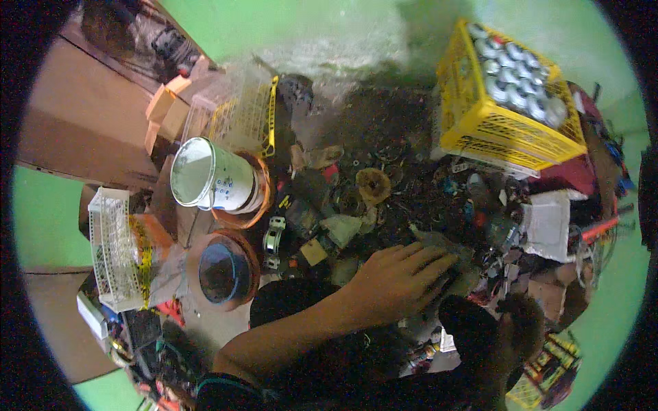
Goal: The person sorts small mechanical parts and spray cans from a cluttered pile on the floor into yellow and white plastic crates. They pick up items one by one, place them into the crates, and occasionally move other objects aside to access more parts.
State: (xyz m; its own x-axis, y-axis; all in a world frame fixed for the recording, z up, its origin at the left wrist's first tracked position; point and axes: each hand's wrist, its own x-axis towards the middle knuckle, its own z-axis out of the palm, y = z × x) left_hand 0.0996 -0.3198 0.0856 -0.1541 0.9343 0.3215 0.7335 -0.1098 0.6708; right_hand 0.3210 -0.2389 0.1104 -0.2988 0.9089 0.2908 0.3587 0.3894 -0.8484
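My left forearm comes up from the lower edge, and my left hand (406, 277) lies back upward over the clutter in the middle. Its fingers are stretched to the right and slightly apart, a little bent at the tips; the thumb is hidden. Beneath and beyond the fingers is a greyish, crumpled plastic bag (442, 240), which the fingers seem to touch. Nothing shows as held. My right hand does not show; a dark sleeve or trouser leg and a blurred brown patch at the lower right hide that area.
Scrap parts (425, 185) cover the dark floor, with a round yellowish disc (373, 185) among them. A yellow crate (510, 133) of metal cans stands far right. At left are a white bucket (223, 181), a round tub (229, 270) and a white plastic basket (110, 250).
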